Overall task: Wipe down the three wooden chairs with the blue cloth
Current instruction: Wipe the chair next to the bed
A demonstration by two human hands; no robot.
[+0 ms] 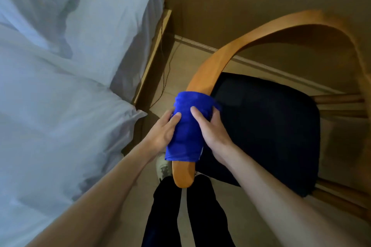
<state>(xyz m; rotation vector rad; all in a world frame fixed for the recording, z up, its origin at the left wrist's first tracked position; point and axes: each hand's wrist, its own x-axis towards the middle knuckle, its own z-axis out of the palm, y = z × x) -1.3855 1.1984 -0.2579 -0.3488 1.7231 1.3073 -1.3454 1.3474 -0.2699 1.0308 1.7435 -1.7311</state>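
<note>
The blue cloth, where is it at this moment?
In the head view, the blue cloth is wrapped around the chair's wooden armrest near its front end, gripped between the left hand and right hand, right of the bed.

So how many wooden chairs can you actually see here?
1. One wooden chair stands right of the bed, its curved armrest wrapped in the blue cloth, which the left hand and right hand grip. Other chairs may be out of view.

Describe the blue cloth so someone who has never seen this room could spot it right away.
Right of the white bed stands a wooden chair with a dark seat. The blue cloth is wrapped round its curved armrest near the rounded end, held by the left hand and right hand. Nothing else here is bright blue.
</note>
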